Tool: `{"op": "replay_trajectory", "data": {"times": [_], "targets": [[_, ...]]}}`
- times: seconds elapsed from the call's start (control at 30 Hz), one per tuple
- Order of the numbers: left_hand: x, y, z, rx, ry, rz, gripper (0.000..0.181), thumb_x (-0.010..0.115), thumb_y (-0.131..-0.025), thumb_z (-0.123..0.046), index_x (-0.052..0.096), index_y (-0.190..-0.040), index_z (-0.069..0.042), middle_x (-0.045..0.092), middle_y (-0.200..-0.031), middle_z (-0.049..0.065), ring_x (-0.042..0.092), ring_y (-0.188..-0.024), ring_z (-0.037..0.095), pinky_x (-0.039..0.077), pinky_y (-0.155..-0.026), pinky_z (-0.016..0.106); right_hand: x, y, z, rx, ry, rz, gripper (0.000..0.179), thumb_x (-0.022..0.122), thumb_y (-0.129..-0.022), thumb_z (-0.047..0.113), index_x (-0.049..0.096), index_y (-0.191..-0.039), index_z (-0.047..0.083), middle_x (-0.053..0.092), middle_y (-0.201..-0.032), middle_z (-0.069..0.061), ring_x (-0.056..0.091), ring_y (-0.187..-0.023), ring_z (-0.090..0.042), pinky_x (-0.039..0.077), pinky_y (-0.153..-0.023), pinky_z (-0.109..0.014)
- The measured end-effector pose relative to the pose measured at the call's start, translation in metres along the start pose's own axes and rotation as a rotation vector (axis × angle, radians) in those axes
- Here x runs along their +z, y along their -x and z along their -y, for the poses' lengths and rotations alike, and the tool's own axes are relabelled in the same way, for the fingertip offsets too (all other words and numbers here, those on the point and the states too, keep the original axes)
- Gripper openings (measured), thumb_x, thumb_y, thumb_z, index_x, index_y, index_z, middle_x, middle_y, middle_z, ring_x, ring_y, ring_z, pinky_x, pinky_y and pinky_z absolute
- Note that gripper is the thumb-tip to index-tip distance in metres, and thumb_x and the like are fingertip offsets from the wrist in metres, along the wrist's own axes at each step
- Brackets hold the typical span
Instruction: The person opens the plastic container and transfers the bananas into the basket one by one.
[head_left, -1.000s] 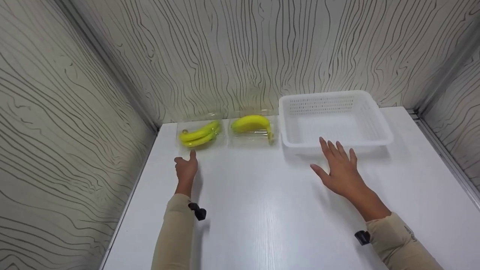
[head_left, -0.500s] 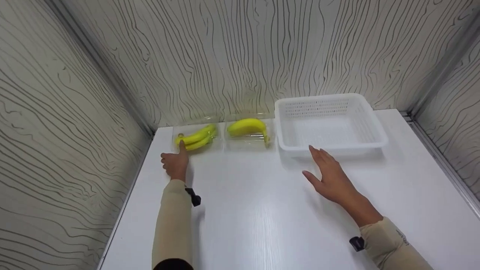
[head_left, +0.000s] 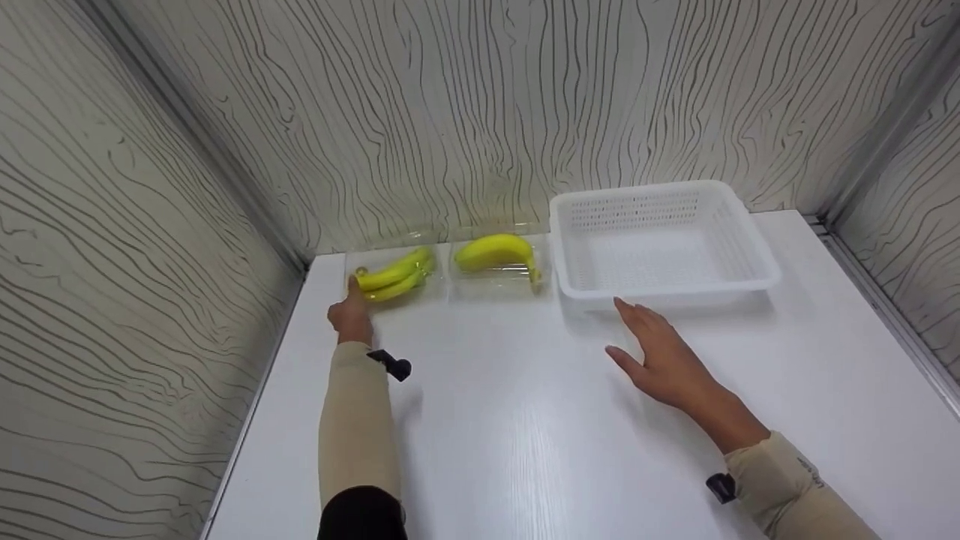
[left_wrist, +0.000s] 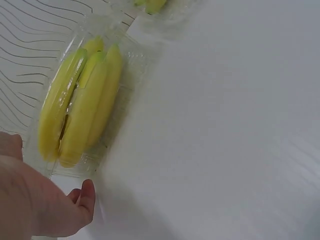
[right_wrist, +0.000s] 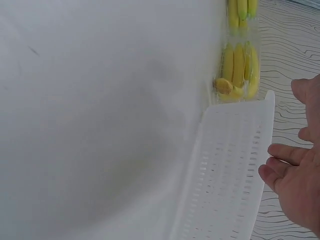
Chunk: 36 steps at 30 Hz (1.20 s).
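Note:
In the head view, a clear plastic box (head_left: 435, 291) holding yellow-green bananas (head_left: 394, 277) stands at the table's back left. My left hand (head_left: 351, 316) is at its near left corner, thumb beside the banana ends. The left wrist view shows that hand (left_wrist: 55, 200) around the box's end, thumb and fingers spread apart; whether they touch the box is unclear. My right hand (head_left: 669, 366) hovers with straight fingers near the front rim of a white basket (head_left: 667, 289). In the right wrist view its fingers (right_wrist: 287, 155) are beside the basket wall (right_wrist: 230, 150).
A second clear box with bananas (head_left: 495, 252) sits between the first box and the basket. Wood-patterned panels (head_left: 480, 105) rise behind and at both sides of the white table (head_left: 510, 420). The basket's inside shows only its white bottom.
My left hand has moved forward and slightly left, from in front of the bananas to the left box's corner. The right hand has drawn back slightly from the basket, its fingers closer together.

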<state>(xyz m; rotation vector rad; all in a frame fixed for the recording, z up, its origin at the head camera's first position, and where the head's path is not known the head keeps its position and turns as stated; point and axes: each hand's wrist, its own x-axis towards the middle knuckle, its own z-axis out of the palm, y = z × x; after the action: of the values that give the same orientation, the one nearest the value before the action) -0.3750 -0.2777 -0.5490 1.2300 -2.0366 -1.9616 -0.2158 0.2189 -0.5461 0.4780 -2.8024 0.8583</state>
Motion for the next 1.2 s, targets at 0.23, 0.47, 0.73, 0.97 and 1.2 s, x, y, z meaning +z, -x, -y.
{"op": "replay_trajectory", "data": {"times": [0.23, 0.47, 0.73, 0.97, 1.2], "targets": [[0.003, 0.0, -0.001, 0.043, 0.055, -0.003, 0.097, 0.064, -0.101, -0.054, 0.023, -0.166, 0.005, 0.032, -0.173, 0.02, 0.033, -0.162, 0.031, 0.028, -0.135, 0.038, 0.002, 0.003, -0.004, 0.03, -0.013, 0.058, 0.076, 0.067, -0.106, 0.035, 0.031, -0.169, 0.012, 0.047, -0.166, -0.021, 0.042, -0.155, -0.046, 0.037, -0.125, -0.065], [0.006, -0.007, -0.007, 0.163, -0.066, 0.001, 0.07, 0.056, -0.106, -0.038, 0.043, -0.156, 0.009, 0.046, -0.165, 0.024, 0.045, -0.154, 0.035, 0.037, -0.131, 0.042, 0.011, -0.005, 0.002, 0.043, -0.055, 0.093, 0.073, 0.065, -0.107, 0.038, 0.035, -0.167, 0.009, 0.049, -0.164, -0.022, 0.043, -0.154, -0.046, 0.037, -0.125, -0.065], [-0.015, -0.012, 0.002, 0.083, -0.012, 0.053, 0.075, 0.051, -0.109, -0.038, 0.023, -0.17, -0.005, 0.029, -0.176, 0.017, 0.034, -0.162, 0.031, 0.03, -0.135, 0.043, 0.049, -0.035, 0.03, 0.08, -0.142, 0.232, 0.072, 0.06, -0.109, 0.043, 0.034, -0.168, 0.012, 0.044, -0.169, -0.019, 0.04, -0.158, -0.042, 0.034, -0.129, -0.061], [-0.03, -0.003, 0.012, 0.086, -0.031, 0.12, 0.071, 0.041, -0.113, -0.034, 0.012, -0.172, -0.007, 0.017, -0.18, 0.017, 0.026, -0.166, 0.032, 0.024, -0.137, 0.045, 0.077, -0.055, 0.054, 0.102, -0.222, 0.298, 0.07, 0.058, -0.109, 0.043, 0.035, -0.168, 0.015, 0.044, -0.17, -0.017, 0.039, -0.159, -0.041, 0.031, -0.131, -0.06], [-0.045, 0.016, 0.026, 0.106, -0.089, 0.127, 0.07, 0.035, -0.113, -0.033, 0.011, -0.172, -0.005, 0.015, -0.18, 0.018, 0.021, -0.168, 0.035, 0.022, -0.137, 0.05, 0.112, -0.068, 0.081, 0.092, -0.293, 0.349, 0.071, 0.058, -0.108, 0.041, 0.034, -0.167, 0.009, 0.043, -0.169, -0.02, 0.038, -0.16, -0.042, 0.03, -0.132, -0.058]]}}
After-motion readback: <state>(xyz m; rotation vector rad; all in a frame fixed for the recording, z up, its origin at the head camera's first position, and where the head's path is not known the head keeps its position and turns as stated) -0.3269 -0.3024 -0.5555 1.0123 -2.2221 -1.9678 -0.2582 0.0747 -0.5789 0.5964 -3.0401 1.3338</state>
